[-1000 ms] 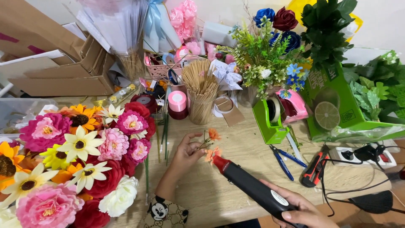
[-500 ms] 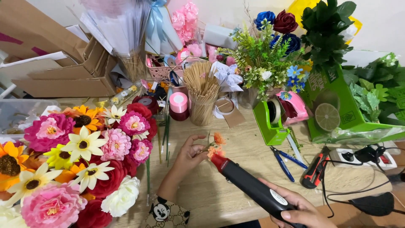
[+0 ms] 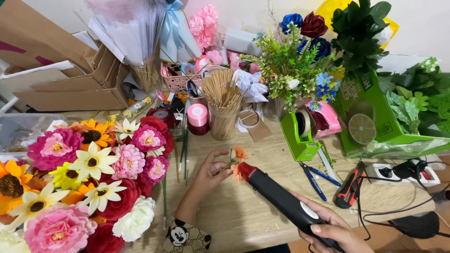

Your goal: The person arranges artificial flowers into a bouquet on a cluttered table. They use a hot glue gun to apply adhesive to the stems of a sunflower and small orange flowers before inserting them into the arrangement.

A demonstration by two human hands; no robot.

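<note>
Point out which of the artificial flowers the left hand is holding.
The small orange flower sprig, pinched by the left hand beside the heat tool's red tip; the big pink, yellow and white blooms lie apart, untouched.

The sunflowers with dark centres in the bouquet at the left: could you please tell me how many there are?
2: one sunflower at the bouquet's top, beside the magenta bloom; another sunflower at the left frame edge, partly cut off. Others may be hidden.

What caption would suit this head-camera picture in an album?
Left hand pinches a small orange flower sprig while the right hand aims a black heat tool at it.
</note>
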